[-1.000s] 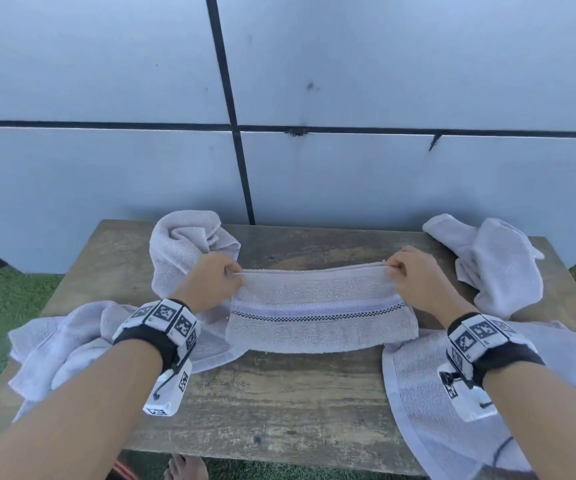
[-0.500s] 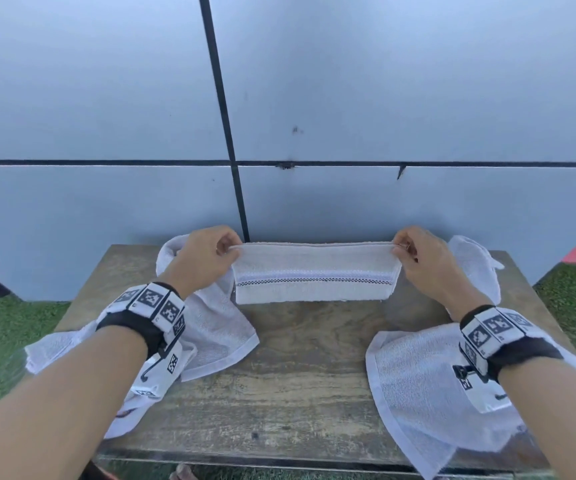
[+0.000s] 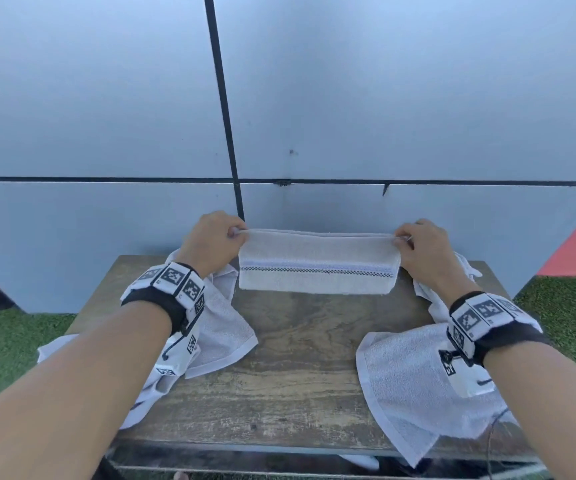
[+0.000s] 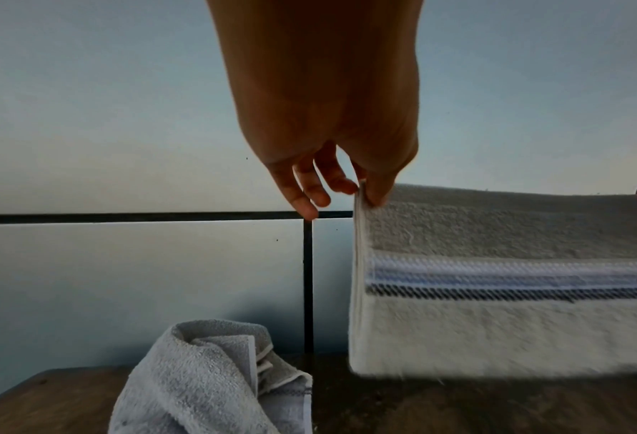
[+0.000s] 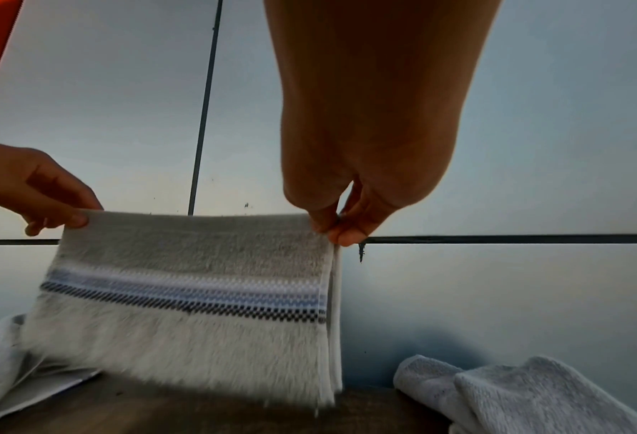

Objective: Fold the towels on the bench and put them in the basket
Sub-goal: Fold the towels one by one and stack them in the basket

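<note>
Wooden tabletop [image 3: 300, 368] against a grey panelled wall [image 3: 383, 98]; artificial grass either side. No basket in any view.

Loose towels on the tabletop: one spread at front right [image 3: 414, 382], draping over the front edge; one rumpled at left [image 3: 224, 327], under the left forearm; a bunched one at back right [image 5: 524, 393]; a crumpled heap at back left [image 4: 205, 378].

Folded striped towel [image 3: 317, 268] is held in the air above the back of the tabletop, hanging as a flat band, lower edge clear of the wood. White terry, woven stripe with a dark checked line running its length. Several layers show at its right end in the right wrist view.

Left hand [image 3: 210, 242]: grip is a thumb-and-finger pinch on the upper left corner; other fingers [image 4: 301, 188] hang free. Right hand [image 3: 425, 247]: same pinch, closed on the upper right corner.

Handling, as judged: light, soft, wholly limp, with no stiffness of its own, so it sags wherever unsupported. Terry pile is grippy, so slipping looks unlikely. Not fragile. The real risk looks to be layers sliding apart. Best hold is where it is: both top corners, all layers pinched together, band kept taut. For the next fold, I'd lay it down first, then bring end to end.
</note>
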`<state>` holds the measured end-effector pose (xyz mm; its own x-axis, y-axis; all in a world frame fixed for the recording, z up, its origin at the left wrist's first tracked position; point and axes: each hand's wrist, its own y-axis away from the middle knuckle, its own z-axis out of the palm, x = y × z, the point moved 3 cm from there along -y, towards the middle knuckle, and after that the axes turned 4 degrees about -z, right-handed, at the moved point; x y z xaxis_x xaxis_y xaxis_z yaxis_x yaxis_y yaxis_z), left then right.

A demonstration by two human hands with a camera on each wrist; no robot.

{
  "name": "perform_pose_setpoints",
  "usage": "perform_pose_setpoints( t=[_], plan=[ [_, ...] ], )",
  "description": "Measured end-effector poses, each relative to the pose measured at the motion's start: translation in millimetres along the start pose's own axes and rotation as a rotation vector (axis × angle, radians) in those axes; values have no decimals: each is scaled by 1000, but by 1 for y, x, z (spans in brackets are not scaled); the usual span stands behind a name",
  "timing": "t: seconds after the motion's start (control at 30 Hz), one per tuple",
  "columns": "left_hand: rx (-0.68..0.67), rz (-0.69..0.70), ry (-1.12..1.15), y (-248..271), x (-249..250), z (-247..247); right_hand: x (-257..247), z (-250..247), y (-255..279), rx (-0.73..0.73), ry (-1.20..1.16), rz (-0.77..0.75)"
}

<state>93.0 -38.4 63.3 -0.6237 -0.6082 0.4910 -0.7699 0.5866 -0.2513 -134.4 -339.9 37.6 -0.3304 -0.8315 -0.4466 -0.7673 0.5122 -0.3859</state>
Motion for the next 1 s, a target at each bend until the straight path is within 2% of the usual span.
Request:
perform_pose_setpoints(
  t=[0.1,0.17,0.2,0.3,0.33,0.37,0.43,0.5,0.63,0.8,1.0],
  plan=[
    [111,-11,69,12,0,2,-4,-5,19,123,-40,-22],
    [95,-5,123,32,-7,14,2,1,37,121,-35,-27],
    [47,0,133,44,-14,24,10,9,48,47,-53,-13],
    [-184,-18,56,84,-48,64,38,41,89,-400,-37,72],
    [-265,-50,26,96,-57,76,47,49,101,-473,-15,109],
    [-327,-89,8,106,-63,86,53,54,110,-471,-13,145],
    [-368,-144,0,116,-70,99,58,60,117,-381,-37,205],
    [-349,-197,-14,117,-69,107,57,67,117,-343,-16,249],
    [-264,-297,-95,110,-63,117,50,81,113,-369,84,301],
    [-202,-401,-95,103,-64,122,42,91,109,-344,78,395],
    [-182,-407,-5,104,-62,114,32,86,108,-310,71,374]
  ],
)
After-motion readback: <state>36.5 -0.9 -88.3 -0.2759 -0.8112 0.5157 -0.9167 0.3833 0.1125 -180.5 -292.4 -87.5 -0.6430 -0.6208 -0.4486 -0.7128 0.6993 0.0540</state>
